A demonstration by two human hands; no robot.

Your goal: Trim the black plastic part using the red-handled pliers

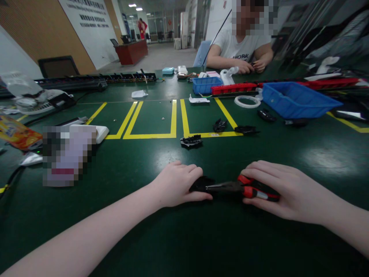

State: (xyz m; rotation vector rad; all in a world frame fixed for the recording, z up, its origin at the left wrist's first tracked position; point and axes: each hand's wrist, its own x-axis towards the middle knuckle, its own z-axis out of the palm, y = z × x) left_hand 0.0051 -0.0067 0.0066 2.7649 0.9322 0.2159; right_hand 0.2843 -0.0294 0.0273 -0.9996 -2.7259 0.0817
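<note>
- Assembly workshop within an office-like space.
- Near: green worktable [187,242], yellow tape outlines [150,136], needle-nose pliers [235,187].
- Right: large blue plastic bin [296,102].
- Far left: reddish-brown reception-style desk [132,52], lettered wall [93,21].
- Far: glass partitions [160,25], ceiling lights [139,9].

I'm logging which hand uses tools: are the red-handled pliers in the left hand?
No, the right hand grips the red-handled pliers, and the left hand holds a black part.

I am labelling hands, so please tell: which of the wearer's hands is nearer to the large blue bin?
Right. The right hand, holding red-handled pliers, is on the near side of the blue bin; the left hand, gripping a black part, is farther away, leftward.
</note>
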